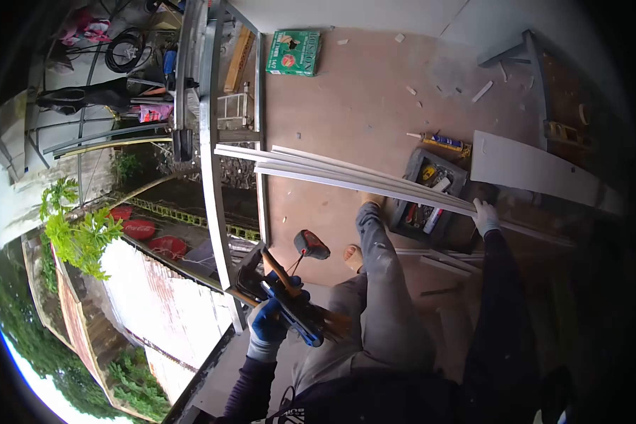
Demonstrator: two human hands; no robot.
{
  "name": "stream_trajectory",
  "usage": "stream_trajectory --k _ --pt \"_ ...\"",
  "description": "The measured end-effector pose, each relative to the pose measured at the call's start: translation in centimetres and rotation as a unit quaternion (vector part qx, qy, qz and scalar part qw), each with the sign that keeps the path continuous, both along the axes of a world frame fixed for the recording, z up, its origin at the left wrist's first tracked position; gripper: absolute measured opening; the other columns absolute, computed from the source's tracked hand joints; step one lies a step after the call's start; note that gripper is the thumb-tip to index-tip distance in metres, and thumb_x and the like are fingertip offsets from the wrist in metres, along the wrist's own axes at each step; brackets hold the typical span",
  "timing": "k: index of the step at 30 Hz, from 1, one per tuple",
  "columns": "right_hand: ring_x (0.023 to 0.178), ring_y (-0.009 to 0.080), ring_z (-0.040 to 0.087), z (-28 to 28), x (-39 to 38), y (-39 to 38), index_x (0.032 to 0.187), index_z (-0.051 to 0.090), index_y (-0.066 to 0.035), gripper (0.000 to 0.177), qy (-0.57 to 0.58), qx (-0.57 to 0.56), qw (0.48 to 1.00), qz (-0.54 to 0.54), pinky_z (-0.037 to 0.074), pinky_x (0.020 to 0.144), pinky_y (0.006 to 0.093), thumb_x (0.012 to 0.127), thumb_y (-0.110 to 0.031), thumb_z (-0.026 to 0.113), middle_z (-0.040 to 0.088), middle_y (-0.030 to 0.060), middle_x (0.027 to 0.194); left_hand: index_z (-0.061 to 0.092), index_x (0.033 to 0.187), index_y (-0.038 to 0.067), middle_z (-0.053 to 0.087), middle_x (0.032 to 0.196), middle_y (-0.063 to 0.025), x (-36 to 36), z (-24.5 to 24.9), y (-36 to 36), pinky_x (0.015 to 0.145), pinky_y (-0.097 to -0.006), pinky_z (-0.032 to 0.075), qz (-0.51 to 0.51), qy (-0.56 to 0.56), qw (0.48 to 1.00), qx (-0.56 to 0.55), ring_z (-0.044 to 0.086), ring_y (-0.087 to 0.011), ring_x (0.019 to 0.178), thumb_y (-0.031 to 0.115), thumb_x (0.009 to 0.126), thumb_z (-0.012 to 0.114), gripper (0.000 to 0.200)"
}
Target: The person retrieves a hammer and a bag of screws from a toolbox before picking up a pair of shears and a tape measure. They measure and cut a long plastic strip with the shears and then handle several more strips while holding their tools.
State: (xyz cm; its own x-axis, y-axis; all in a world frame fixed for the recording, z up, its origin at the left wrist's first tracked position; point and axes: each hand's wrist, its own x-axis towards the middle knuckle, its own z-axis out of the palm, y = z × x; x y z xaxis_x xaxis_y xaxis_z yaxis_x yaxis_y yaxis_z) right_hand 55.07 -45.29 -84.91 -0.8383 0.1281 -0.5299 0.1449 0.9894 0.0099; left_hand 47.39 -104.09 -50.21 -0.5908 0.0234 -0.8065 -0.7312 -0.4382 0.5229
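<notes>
My right hand (485, 216), in a pale glove, is closed around the near end of several long white strips (346, 180). The strips reach across to the metal frame at the left, over an open dark toolbox (401, 215). My left hand (267, 324), in a blue and grey glove, is closed on a dark tool with tan and blue parts (297, 304), beside my left leg. Its exact kind I cannot tell. A red and black tape-measure-like object (312, 244) lies on the floor just beyond it.
A grey metal frame (212, 162) borders the drop at the left, with rusty roofing (169, 304) below. A green box (292, 52) stands at the back. Near the toolbox are a sealant tube (442, 141) and a white panel (519, 169). Offcuts litter the floor.
</notes>
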Motion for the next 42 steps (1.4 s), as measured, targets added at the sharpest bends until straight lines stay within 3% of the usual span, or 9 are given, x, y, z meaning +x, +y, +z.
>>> stream_trajectory --k 6,13,19,23,26,29,33,38,42 --pt "0.094 0.038 0.064 -7.1 -4.1 -1.2 0.122 0.055 -0.013 0.051 -0.038 0.005 0.999 -0.02 0.051 0.081 0.0491 0.077 -0.022 0.078 0.063 0.0153 0.1 0.039 0.149 0.007 0.056 0.134 -0.017 -6.0 -6.3 1.1 0.097 -0.0502 0.051 0.009 -0.015 0.995 0.101 0.06 -0.0349 0.115 0.029 0.09 0.062 0.067" --pt "0.101 0.0385 0.062 -9.9 -4.3 -1.5 0.124 0.052 -0.013 0.056 -0.071 0.03 0.996 -0.047 0.051 0.086 0.0502 0.075 -0.015 0.079 0.061 0.0154 0.108 0.031 0.155 0.007 0.05 0.143 -0.0221 -12.5 -14.9 1.9 0.106 -0.0528 0.046 -0.045 -0.001 0.998 0.051 0.057 -0.0405 0.123 0.032 0.088 0.062 0.078" --pt "0.1 0.0395 0.063 -13.4 -7.9 -2.1 0.123 0.054 -0.011 0.054 -0.065 0.018 0.996 -0.054 0.05 0.087 0.0501 0.076 -0.018 0.079 0.063 0.0178 0.11 0.041 0.146 0.0 0.057 0.134 -0.0238 -16.0 -19.7 1.9 0.1 -0.0512 0.053 0.002 -0.048 0.986 0.162 0.062 -0.0378 0.119 0.018 0.086 0.066 0.068" --pt "0.104 0.04 0.061 -17.2 -13.9 -7.1 0.13 0.054 -0.009 0.055 -0.045 0.002 0.995 -0.088 0.049 0.091 0.0494 0.079 -0.014 0.073 0.062 0.019 0.111 0.042 0.145 -0.001 0.057 0.134 -0.0235 -15.5 -24.1 0.2 0.099 -0.0513 0.054 -0.016 -0.102 0.981 0.166 0.063 -0.0365 0.116 0.015 0.087 0.066 0.065" --pt "0.095 0.0406 0.063 -20.8 -18.6 -11.6 0.122 0.055 -0.011 0.044 -0.02 0.0 0.998 -0.059 0.05 0.083 0.0517 0.086 -0.03 0.07 0.064 0.0172 0.103 0.043 0.143 -0.003 0.06 0.13 -0.0223 -15.7 -26.4 -0.8 0.097 -0.0481 0.055 -0.022 -0.104 0.981 0.164 0.064 -0.0352 0.115 0.013 0.087 0.065 0.063" --pt "0.09 0.0373 0.066 -24.4 -23.0 -16.9 0.116 0.056 -0.016 0.042 0.019 0.013 0.998 -0.054 0.052 0.079 0.0511 0.083 -0.035 0.074 0.065 0.0134 0.098 0.044 0.142 -0.004 0.062 0.128 -0.0211 -15.8 -28.4 -2.0 0.098 -0.0462 0.054 -0.022 -0.116 0.979 0.165 0.065 -0.0336 0.113 0.011 0.086 0.064 0.061" --pt "0.095 0.0387 0.068 -27.6 -30.8 -23.8 0.121 0.057 -0.015 0.047 -0.067 -0.042 0.993 -0.093 0.053 0.081 0.0517 0.083 -0.033 0.076 0.071 0.0165 0.099 0.045 0.141 -0.002 0.062 0.126 -0.0195 -17.7 -29.7 -2.7 0.097 -0.0454 0.054 -0.007 -0.102 0.984 0.148 0.066 -0.0313 0.111 0.011 0.087 0.062 0.058" --pt "0.099 0.0381 0.069 -28.8 -39.4 -30.9 0.12 0.059 -0.015 0.045 -0.082 -0.07 0.99 -0.094 0.054 0.081 0.0518 0.083 -0.034 0.075 0.072 0.0164 0.101 0.047 0.139 0.0 0.062 0.122 -0.0163 -19.7 -31.6 -4.5 0.096 -0.0434 0.054 0.03 -0.144 0.979 0.141 0.064 -0.03 0.112 0.014 0.088 0.061 0.055" --pt "0.097 0.0379 0.069 -27.1 -46.2 -35.1 0.129 0.056 -0.015 0.057 -0.023 -0.112 0.987 -0.117 0.054 0.081 0.0509 0.081 -0.038 0.077 0.072 0.0158 0.101 0.051 0.135 -0.012 0.062 0.129 -0.0215 -21.5 -32.3 -4.5 0.106 -0.0448 0.048 0.062 -0.081 0.993 0.067 0.064 -0.0345 0.115 0.023 0.089 0.056 0.058"
